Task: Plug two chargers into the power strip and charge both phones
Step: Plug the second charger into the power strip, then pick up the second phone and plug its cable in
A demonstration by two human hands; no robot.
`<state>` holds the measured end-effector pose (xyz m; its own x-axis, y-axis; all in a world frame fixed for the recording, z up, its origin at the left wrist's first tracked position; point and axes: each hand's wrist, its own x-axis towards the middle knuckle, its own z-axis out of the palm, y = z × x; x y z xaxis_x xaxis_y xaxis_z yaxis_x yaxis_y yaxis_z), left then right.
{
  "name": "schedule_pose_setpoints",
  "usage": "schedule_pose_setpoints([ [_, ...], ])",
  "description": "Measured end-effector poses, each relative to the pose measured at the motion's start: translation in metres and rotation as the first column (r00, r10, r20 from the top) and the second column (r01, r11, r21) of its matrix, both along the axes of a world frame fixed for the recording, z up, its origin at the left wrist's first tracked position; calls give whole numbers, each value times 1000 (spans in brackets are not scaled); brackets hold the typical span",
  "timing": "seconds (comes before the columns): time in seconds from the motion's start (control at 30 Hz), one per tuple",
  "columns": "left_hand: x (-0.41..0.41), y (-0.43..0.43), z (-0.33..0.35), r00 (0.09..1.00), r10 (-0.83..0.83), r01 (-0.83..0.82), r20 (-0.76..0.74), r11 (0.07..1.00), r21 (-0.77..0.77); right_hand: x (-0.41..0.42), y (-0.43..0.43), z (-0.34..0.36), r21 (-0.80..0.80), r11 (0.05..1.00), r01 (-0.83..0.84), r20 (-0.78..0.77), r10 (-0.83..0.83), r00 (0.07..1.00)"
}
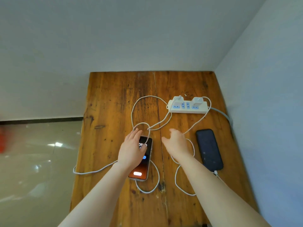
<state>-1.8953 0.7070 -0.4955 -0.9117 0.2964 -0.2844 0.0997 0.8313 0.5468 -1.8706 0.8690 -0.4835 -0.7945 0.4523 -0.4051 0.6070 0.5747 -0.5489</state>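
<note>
A white power strip [188, 107] lies at the back right of the wooden table [111, 99], with two white chargers [178, 99] [197, 101] plugged into it. Their white cables [136, 105] loop over the table to two phones. The left phone [142, 167] has its screen lit, and a cable enters its near end. The right phone [209, 149] is dark, with a cable at its near end too. My left hand [131, 149] rests flat over the lit phone's far part, fingers apart. My right hand [176, 145] hovers open between the phones, holding nothing.
The table stands in a corner, with grey walls behind and at the right. The strip's own thick cord [224, 115] runs off the right edge. One cable loop hangs over the left edge [75, 171]. A shiny tiled floor [36, 161] lies to the left.
</note>
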Motion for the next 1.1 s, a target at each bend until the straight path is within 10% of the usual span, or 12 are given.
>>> schedule_pose_setpoints([
  [0.67,83,-143,-36,790,556,-585,258,810,49,105,-137,-34,48,952,-303,52,301,952],
  [0.87,56,-165,-49,774,539,-578,333,815,24,81,-172,-50,375,771,-514,-14,559,829],
  [1.1,59,-171,-50,671,653,-711,352,701,54,70,-192,-51,357,680,-640,140,639,756],
])
